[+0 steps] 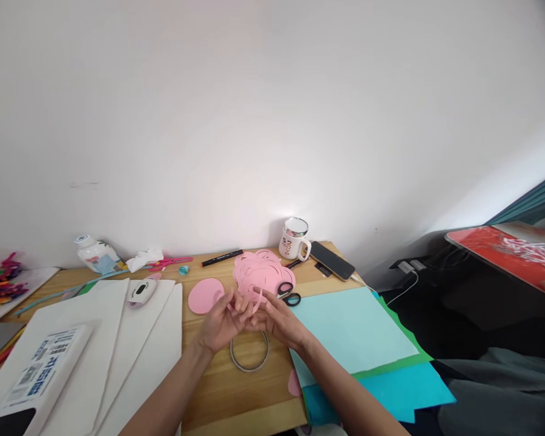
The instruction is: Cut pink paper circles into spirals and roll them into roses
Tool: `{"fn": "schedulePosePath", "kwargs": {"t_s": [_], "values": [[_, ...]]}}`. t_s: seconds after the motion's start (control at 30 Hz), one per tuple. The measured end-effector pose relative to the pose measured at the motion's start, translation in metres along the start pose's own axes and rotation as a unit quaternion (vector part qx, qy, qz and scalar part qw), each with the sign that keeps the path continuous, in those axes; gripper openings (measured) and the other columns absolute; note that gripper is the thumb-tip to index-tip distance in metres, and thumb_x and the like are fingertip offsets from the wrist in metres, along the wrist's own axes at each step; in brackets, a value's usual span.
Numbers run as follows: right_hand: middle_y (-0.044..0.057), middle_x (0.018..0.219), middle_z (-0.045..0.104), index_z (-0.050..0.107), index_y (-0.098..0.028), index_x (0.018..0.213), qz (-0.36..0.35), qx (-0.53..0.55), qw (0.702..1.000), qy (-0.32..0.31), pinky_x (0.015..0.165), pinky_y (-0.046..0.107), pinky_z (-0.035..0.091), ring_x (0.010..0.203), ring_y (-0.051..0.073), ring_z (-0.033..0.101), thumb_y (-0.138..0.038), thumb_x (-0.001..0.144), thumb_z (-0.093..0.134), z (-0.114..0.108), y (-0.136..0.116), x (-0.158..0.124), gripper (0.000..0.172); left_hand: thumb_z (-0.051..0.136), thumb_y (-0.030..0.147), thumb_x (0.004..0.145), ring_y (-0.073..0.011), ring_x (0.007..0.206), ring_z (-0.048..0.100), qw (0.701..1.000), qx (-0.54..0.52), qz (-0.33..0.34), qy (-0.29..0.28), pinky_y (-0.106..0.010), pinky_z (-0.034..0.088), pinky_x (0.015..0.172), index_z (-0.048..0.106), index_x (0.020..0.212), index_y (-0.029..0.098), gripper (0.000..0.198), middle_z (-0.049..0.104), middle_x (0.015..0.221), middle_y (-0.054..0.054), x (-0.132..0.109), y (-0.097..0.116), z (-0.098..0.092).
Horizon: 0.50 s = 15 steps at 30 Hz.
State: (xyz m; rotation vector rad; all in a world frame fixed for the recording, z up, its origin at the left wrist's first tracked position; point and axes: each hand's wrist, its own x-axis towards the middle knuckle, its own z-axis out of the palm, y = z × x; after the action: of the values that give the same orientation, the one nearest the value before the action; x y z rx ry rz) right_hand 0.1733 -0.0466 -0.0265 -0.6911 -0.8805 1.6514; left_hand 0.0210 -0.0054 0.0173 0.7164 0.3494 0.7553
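We have a thin pink paper strip (258, 300) between our hands: the left hand (222, 324) has its fingers narrowed in a pinch on it, while the right hand (279, 321) has fingers bent around its curl; whether those grip, we cannot tell. A light, even pinch serves us best, since such slim paper probably creases easily. Just beyond our fingers lie pink paper cutouts (258, 266) and scissors (292, 300); nearer us, a grey ring (249, 370).

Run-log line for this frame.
left hand: at pink strip | right hand: at pink strip | table: gray ring, scissors, pink paper pile
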Motion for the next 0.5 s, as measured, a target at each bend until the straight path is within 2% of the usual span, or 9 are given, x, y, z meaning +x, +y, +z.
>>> {"fn": "schedulePosePath", "kwargs": {"t_s": [0.07, 0.1, 0.2, 0.27, 0.33, 0.43, 0.5], "values": [[0.003, 0.076, 0.065, 0.050, -0.019, 0.116, 0.020, 0.012, 1.000, -0.004, 0.060, 0.029, 0.053, 0.061, 0.014, 0.063, -0.045, 0.071, 0.070, -0.001, 0.001, 0.008, 0.056, 0.052, 0.042, 0.083, -0.0117, 0.053, 0.045, 0.999, 0.036, -0.010, -0.022, -0.035, 0.045, 0.065, 0.053, 0.056, 0.016, 0.038, 0.037, 0.053, 0.003, 0.001, -0.004, -0.004], [0.003, 0.078, 0.066, 0.052, -0.019, 0.113, 0.019, 0.011, 1.000, 0.000, 0.054, 0.026, 0.051, 0.057, 0.013, 0.062, -0.042, 0.069, 0.073, -0.003, 0.001, 0.012, 0.054, 0.054, 0.044, 0.082, -0.0133, 0.056, 0.048, 0.998, 0.051, -0.014, -0.034, -0.036, 0.046, 0.066, 0.055, 0.058, 0.016, 0.037, 0.040, 0.053, 0.003, 0.002, -0.004, -0.006], [0.007, 0.100, 0.064, 0.055, -0.021, 0.108, 0.001, 0.009, 1.000, 0.021, 0.043, 0.023, 0.048, 0.057, 0.013, 0.062, -0.040, 0.067, 0.074, -0.009, 0.004, 0.022, 0.049, 0.058, 0.045, 0.079, -0.0187, 0.066, 0.055, 0.995, 0.077, -0.025, -0.060, -0.039, 0.045, 0.071, 0.058, 0.064, 0.016, 0.033, 0.049, 0.057, -0.001, 0.003, -0.004, -0.010], [0.009, 0.106, 0.062, 0.056, -0.020, 0.105, -0.011, 0.009, 0.999, 0.036, 0.046, 0.024, 0.050, 0.066, 0.015, 0.064, -0.038, 0.068, 0.074, -0.013, 0.005, 0.026, 0.045, 0.058, 0.042, 0.080, -0.0208, 0.074, 0.057, 0.993, 0.091, -0.027, -0.069, -0.039, 0.043, 0.074, 0.059, 0.066, 0.015, 0.030, 0.054, 0.061, -0.003, 0.004, -0.003, -0.013], [0.008, 0.103, 0.063, 0.058, -0.019, 0.103, -0.021, 0.005, 0.999, 0.048, 0.054, 0.025, 0.052, 0.076, 0.018, 0.065, -0.035, 0.066, 0.075, -0.016, 0.006, 0.027, 0.044, 0.056, 0.040, 0.082, -0.0219, 0.080, 0.057, 0.990, 0.119, -0.017, -0.074, -0.038, 0.042, 0.078, 0.062, 0.069, 0.014, 0.030, 0.057, 0.067, -0.005, 0.005, -0.001, -0.016], [0.006, 0.095, 0.065, 0.059, -0.020, 0.102, -0.038, -0.010, 0.997, 0.066, 0.064, 0.028, 0.052, 0.078, 0.018, 0.065, -0.031, 0.064, 0.077, -0.019, 0.007, 0.030, 0.044, 0.055, 0.040, 0.083, -0.0236, 0.087, 0.057, 0.981, 0.180, 0.002, -0.071, -0.038, 0.040, 0.082, 0.065, 0.075, 0.013, 0.030, 0.061, 0.076, -0.009, 0.006, 0.001, -0.020], [0.004, 0.091, 0.066, 0.060, -0.020, 0.101, -0.049, -0.027, 0.996, 0.076, 0.065, 0.028, 0.052, 0.077, 0.017, 0.065, -0.030, 0.064, 0.077, -0.021, 0.007, 0.032, 0.043, 0.058, 0.039, 0.081, -0.0238, 0.089, 0.057, 0.975, 0.213, 0.012, -0.068, -0.037, 0.040, 0.083, 0.067, 0.080, 0.013, 0.027, 0.062, 0.077, -0.009, 0.007, 0.003, -0.022]]}}
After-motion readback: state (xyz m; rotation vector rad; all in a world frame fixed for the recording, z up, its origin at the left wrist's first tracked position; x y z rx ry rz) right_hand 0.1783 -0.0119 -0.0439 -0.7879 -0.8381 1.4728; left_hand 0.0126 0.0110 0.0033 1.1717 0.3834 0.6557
